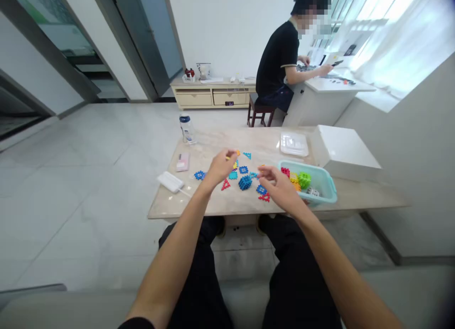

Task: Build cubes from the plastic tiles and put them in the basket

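Observation:
My left hand [219,168] hovers over the low marble table [199,201], fingers pinched on a small yellow-orange piece [232,154]. My right hand [279,187] is beside the teal basket [329,184], fingers curled near small blue and red pieces; whether it holds anything is unclear. Between the hands lie several flat plastic building pieces: a blue cube-like cluster [245,182], a red triangle [225,185], a blue square [243,169] and a blue triangle [247,155]. The basket holds more pieces, among them a green one [304,179].
A water bottle [186,128], a pink phone [182,161] and a white charger [169,181] lie on the table's left. A clear lid [294,143] and a white box [343,151] sit at the right. Another person [280,63] sits at a white desk behind.

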`<action>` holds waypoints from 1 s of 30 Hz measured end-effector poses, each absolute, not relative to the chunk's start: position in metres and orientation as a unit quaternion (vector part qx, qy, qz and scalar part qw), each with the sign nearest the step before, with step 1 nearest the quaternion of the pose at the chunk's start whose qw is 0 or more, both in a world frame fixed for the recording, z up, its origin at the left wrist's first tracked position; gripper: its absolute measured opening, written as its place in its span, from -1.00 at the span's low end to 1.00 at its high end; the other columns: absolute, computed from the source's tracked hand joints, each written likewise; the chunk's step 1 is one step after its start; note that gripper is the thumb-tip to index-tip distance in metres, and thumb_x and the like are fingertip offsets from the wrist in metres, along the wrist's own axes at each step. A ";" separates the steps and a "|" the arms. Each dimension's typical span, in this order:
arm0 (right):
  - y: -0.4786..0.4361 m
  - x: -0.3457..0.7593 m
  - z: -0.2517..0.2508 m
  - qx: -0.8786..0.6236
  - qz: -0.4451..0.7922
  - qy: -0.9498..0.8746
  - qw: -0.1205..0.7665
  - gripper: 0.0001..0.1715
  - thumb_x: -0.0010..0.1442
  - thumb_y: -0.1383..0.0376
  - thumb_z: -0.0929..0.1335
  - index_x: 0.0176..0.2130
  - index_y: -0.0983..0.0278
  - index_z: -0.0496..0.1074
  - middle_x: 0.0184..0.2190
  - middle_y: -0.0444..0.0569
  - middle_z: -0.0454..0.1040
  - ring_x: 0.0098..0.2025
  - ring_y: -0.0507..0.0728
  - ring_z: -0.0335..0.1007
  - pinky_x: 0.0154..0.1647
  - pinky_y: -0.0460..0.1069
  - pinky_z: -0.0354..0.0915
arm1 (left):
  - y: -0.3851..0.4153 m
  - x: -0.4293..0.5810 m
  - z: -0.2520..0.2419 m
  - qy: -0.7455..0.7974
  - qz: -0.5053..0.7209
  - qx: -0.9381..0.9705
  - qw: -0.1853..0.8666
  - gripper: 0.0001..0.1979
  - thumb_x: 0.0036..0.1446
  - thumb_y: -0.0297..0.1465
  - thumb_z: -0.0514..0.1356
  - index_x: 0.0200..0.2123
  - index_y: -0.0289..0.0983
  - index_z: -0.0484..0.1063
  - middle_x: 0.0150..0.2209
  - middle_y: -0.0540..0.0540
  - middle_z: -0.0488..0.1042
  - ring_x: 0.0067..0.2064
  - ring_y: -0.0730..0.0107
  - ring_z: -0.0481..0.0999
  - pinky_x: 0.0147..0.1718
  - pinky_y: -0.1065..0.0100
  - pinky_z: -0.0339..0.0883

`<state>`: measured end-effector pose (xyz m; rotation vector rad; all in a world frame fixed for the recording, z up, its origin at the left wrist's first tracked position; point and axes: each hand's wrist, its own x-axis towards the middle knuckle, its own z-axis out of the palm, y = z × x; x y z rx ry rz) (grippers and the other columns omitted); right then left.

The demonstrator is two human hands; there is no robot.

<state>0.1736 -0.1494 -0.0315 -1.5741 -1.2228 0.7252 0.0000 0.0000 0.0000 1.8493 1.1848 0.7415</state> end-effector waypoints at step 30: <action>0.091 0.091 -0.202 -0.749 0.086 -0.657 -0.004 -0.40 0.34 -0.05 0.49 0.06 0.41 0.61 0.14 0.31 0.50 0.23 0.36 0.34 0.23 0.12 0.29 | -0.001 -0.126 -0.047 0.613 -0.045 0.775 0.147 -0.59 0.52 -0.20 0.03 0.12 -0.35 0.53 0.00 -0.38 0.67 0.11 -0.17 0.65 -0.04 0.08 0.50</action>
